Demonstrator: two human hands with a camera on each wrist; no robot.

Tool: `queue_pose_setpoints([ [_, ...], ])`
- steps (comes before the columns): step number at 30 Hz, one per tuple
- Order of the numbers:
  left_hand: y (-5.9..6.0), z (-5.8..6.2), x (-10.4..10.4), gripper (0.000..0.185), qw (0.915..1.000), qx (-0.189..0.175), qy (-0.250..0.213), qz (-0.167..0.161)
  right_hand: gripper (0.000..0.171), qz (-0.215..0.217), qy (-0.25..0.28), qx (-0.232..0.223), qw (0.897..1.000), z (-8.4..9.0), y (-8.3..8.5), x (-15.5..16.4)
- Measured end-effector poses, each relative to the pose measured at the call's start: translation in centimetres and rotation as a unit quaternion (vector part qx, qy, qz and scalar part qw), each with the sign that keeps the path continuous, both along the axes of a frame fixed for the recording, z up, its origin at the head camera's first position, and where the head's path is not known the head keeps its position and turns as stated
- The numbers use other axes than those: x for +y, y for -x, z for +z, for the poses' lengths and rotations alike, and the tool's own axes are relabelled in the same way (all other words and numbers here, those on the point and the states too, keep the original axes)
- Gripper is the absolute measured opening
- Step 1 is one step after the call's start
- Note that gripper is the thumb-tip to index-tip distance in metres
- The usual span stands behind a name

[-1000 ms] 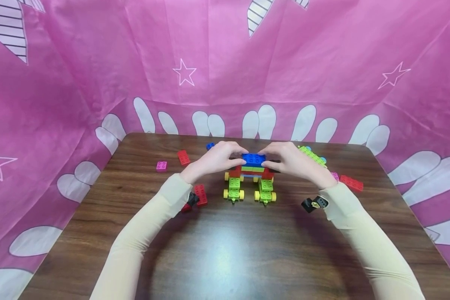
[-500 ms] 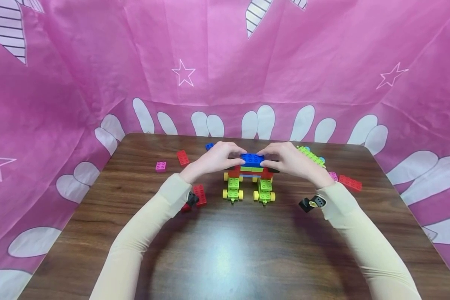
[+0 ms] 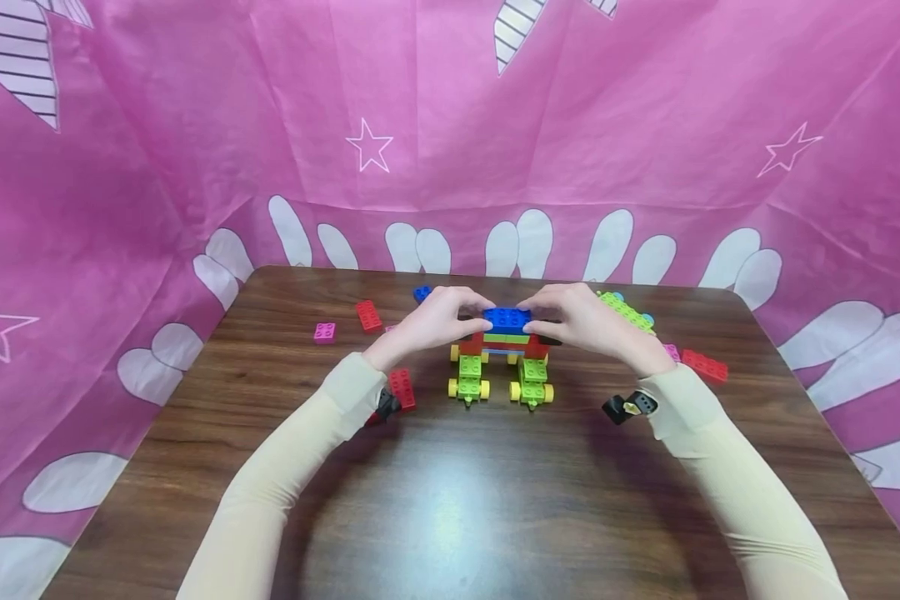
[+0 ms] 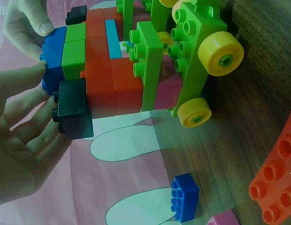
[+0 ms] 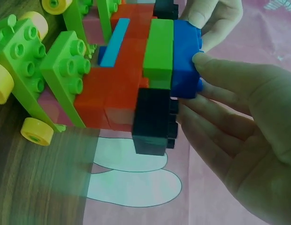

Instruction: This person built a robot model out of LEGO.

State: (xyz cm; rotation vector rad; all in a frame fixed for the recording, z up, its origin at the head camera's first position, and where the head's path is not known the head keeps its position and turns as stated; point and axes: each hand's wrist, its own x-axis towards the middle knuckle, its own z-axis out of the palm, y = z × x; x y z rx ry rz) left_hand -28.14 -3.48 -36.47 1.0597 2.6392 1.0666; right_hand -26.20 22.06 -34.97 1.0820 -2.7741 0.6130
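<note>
Both arms reach forward, left hand (image 3: 437,318) and right hand (image 3: 581,321) facing, fingertips curled and pinching inward.

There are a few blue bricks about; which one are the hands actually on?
The wide blue brick on top of the wheeled model; both hands pinch its ends. The small blue brick lies loose and untouched on the table behind the left hand.

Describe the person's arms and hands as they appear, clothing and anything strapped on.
Both arms wear long, close-fitting cream sleeves that end at the wrists: the left sleeve and the right sleeve. The left hand and the right hand are bare, with no gloves or rings visible. A small black device sits under each wrist, the left one and the right one, which has a yellowish mark.
</note>
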Motion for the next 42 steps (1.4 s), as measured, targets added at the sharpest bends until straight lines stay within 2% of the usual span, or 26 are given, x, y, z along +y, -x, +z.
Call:
queue_pose_setpoints([
  [6,0.06,0.06,0.20,0.035,1.0000,-0.002,0.009,0.001,0.032,0.006,0.004,0.000,1.000,0.21,-0.13,0.22],
  [25,0.10,0.30,0.27,0.036,0.9999,0.003,0.016,0.003,0.034,-0.025,0.022,-0.032,0.999,0.23,-0.42,0.29],
  [33,0.16,0.32,0.19,0.036,0.9995,0.011,0.028,0.012,0.035,-0.036,0.027,-0.026,0.999,0.14,-0.34,0.09],
  [42,-0.02,-0.05,0.00,0.037,0.9998,0.001,0.016,0.013,0.034,-0.038,0.027,-0.037,0.998,0.04,-0.48,-0.06],
])
